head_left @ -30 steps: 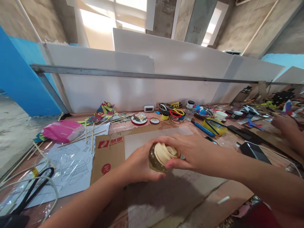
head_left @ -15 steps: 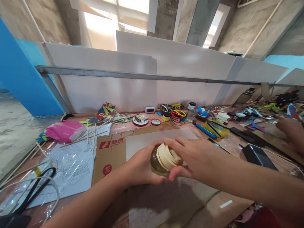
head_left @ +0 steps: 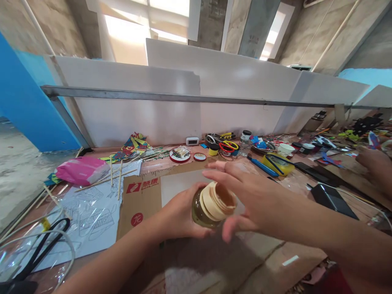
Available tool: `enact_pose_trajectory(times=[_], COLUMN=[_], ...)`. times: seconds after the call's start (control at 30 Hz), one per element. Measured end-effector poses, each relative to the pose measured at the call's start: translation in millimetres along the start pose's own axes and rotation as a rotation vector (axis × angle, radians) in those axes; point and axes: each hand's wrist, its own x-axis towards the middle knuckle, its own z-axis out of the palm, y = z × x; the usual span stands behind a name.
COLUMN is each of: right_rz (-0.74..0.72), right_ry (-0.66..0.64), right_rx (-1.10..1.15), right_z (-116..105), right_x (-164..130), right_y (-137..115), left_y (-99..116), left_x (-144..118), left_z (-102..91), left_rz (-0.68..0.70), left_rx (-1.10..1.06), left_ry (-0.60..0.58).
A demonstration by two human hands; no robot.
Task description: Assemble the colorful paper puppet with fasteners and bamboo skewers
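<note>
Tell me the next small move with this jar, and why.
Probably close the right hand back onto the cream lid and twist again. The left hand grips the jar tilted above the cardboard; the right hand's fingers are spread, apparently off the lid, which sits on the jar's mouth.

Bright window [head_left: 147,24] glare overhead, wide-angle edge bending, right hand [head_left: 245,196] motion-blurred

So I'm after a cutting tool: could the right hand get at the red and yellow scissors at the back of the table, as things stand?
Probably yes. The right hand is open beside the jar, holding nothing, and the scissors lie uncovered beyond it.
</note>
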Motion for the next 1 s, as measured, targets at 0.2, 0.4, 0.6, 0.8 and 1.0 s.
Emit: enact_pose_trajectory(times=[0.2,0.4,0.6,0.8,1.0], right_rz=[0.001,0.096,0.083,0.13,0.266], right_ry=[-0.157,0.073,0.18,0.21,0.169], right_rx=[0.127,0.559,1.244,1.504,1.421], right_z=[2.4,-22.5,15.9,50.8,54.1], right_x=[4.1,7.0,-1.6,-36.8,-55.0], right_y=[10.9,38.1,64.4,62.6,63.0], left_y=[1.7,-3.4,-4.8,8.5,29.2], left_x=[-1.7,-0.6,-2.9,-7.9,-18.2], left_z=[1.5,-4.4,2.0,9.6,9.6], left_rz=[-0.01,-0.031,-0.001,-0.047,0.093], left_rx=[0.004,-0.074,-0.065,0.05,0.117], left_ry=[-0.014,-0.011,0.009,0.053,0.195])
